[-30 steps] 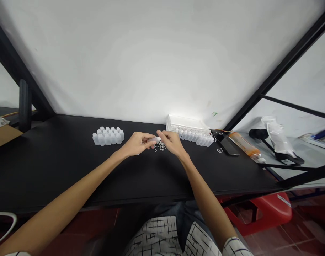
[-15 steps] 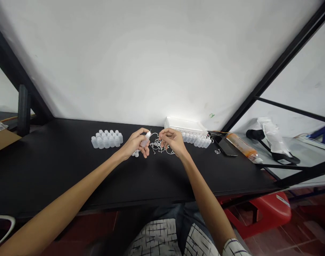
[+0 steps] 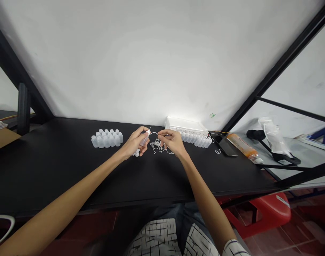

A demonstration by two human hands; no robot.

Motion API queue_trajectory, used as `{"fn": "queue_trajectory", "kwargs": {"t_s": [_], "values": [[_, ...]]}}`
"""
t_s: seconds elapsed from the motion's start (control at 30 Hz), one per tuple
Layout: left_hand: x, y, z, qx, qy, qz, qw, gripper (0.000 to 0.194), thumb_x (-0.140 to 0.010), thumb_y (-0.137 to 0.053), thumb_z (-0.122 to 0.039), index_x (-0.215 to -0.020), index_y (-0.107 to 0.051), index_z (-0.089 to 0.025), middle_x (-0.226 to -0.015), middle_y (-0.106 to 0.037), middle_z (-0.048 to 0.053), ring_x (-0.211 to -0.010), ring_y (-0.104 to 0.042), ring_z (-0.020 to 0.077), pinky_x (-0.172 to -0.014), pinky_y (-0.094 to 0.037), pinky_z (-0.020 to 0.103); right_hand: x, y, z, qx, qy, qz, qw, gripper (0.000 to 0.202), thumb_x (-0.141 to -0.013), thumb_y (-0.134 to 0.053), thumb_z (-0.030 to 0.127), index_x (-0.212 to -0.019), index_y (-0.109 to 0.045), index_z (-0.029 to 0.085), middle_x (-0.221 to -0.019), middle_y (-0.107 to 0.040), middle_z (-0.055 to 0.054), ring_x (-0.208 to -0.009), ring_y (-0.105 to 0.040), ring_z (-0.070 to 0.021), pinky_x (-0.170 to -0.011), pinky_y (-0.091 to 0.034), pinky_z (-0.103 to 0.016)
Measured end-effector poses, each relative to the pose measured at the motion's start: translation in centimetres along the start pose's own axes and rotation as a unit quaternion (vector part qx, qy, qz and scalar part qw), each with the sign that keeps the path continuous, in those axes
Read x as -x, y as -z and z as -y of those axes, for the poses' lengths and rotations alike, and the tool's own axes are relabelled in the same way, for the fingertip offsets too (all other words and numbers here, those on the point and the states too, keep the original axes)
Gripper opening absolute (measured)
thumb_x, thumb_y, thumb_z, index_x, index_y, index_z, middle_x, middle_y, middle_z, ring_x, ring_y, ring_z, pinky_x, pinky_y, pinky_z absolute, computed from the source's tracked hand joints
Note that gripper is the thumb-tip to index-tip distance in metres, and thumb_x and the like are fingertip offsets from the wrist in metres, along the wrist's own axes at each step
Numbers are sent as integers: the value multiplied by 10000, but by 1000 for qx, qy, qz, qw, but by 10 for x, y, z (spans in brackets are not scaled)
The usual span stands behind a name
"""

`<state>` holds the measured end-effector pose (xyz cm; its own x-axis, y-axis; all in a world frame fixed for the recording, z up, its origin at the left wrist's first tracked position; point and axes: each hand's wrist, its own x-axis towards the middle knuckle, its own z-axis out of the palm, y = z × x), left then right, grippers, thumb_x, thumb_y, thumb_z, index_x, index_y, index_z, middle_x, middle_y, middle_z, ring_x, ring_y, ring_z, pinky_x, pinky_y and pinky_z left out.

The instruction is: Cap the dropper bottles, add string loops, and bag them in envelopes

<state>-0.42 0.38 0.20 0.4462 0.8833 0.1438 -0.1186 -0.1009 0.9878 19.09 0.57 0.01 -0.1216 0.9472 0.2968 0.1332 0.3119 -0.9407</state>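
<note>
My left hand (image 3: 137, 140) is closed around a small translucent squeeze bottle (image 3: 144, 140), which leans with its tip up and to the right. A thin white cord (image 3: 154, 133) arches from the bottle's top to my right hand (image 3: 171, 140), where thumb and fingers pinch its other end. Below and between the hands lies a tangle of white cords (image 3: 158, 145) on the black tabletop. Some small white caps (image 3: 136, 153) sit under my left hand, partly hidden by it.
Capped bottles (image 3: 106, 139) stand grouped at left. A row of bottles (image 3: 197, 138) with cords lies at right before a white box (image 3: 185, 123). Farther right are a dark phone (image 3: 226, 146), an orange-labelled plastic pack (image 3: 242, 146) and a black frame post (image 3: 258, 89). A red stool (image 3: 271, 211) stands below.
My left fingers have closed higher, near the bottle's top. The cord between the hands is now a clearer arch, and my right hand has shifted very slightly left.
</note>
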Motion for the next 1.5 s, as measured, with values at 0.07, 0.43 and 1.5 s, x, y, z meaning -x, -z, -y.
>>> {"fn": "queue_trajectory", "kwargs": {"t_s": [0.07,0.43,1.5], "values": [[0,0,-1,0,-3,0,1000,202,-937,-522,-413,-973,-445,-230,-633,-486,-61,-390,-487,95,-316,-390,200,-1,1,-1,-2,3,-8,1000,307,-733,-713,397,-935,-651,174,-718,-610,9,-441,-554,-88,-358,-416,-211],[3,-1,-2,-59,-18,1,998,193,-945,-496,-412,-978,-451,-227,-645,-434,-66,-390,-412,66,-319,-336,175,3,-1,10,-49,12,2,999,399,-764,-715,495,-986,-657,168,-810,-644,-14,-466,-588,-81,-382,-453,-193],[8,-3,-1,-291,-75,17,954,255,-968,-393,-425,-1030,-542,-228,-618,-428,-61,-533,-390,106,-531,-330,238,3,-5,3,-42,21,44,998,303,-770,-715,443,-860,-681,156,-710,-635,-12,-531,-590,-110,-419,-446,-216]]}}
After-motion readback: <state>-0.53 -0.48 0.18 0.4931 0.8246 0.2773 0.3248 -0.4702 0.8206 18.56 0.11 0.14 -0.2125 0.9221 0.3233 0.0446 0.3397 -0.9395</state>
